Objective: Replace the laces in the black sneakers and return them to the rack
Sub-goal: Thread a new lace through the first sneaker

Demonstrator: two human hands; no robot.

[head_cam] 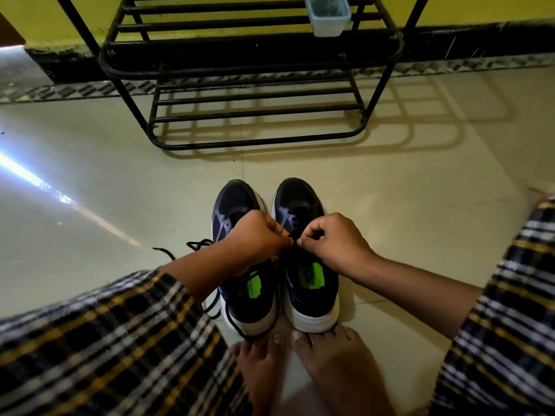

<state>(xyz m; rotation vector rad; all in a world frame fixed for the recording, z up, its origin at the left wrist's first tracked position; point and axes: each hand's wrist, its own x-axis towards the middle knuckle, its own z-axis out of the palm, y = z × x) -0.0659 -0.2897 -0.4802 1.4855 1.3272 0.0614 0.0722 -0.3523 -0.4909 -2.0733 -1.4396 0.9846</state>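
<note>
Sneakers [273, 253] sit side by side on the floor, near the rack [252, 70]. My left hand [258, 240] and right hand [333, 240] both pinch the lace [295, 235] over the right shoe; I should pull evenly and keep the ends level.

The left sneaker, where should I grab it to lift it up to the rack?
Probably the heel collar of the left sneaker, reaching from above and behind. Its opening faces up and the heel points toward the person, so fingers can hook inside. Gather the loose lace first, since it trails on the floor.
</note>
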